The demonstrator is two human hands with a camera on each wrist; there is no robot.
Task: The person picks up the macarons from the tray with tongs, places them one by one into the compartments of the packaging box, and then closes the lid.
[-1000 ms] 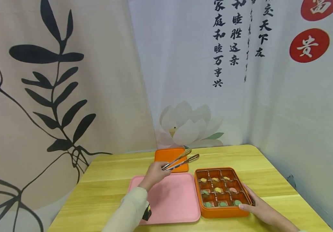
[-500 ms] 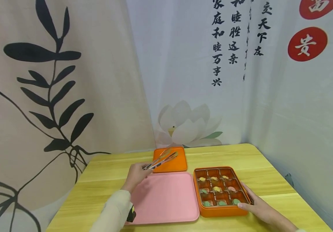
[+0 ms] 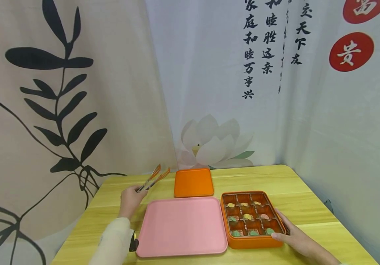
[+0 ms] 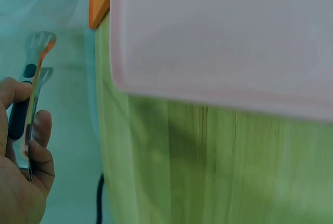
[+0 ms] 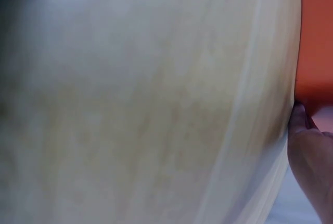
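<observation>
In the head view my left hand [image 3: 131, 200] grips a pair of metal tongs [image 3: 152, 179] above the table, just left of the pink tray [image 3: 181, 226]. The tongs' two tips stand apart with nothing between them, pointing up and away. The left wrist view shows the thumb on the dark grip of the tongs [image 4: 20, 114] and fingers curled at the other side. My right hand [image 3: 297, 237] holds the near right corner of an orange box [image 3: 249, 242], thumb at the front rim. Inside, a clear divided insert bears small yellow, green and pink pieces [image 3: 248, 216].
Behind the tray lies a flat orange lid-like piece [image 3: 194, 183]. The box stands close against the tray's right side. All of it is on a yellow wood-grain table [image 3: 242, 178], with a printed curtain [image 3: 137, 92] hanging behind.
My left hand has moved left with the tongs, from over the tray and orange piece to beyond the tray's left edge. The right hand stays at the box.
</observation>
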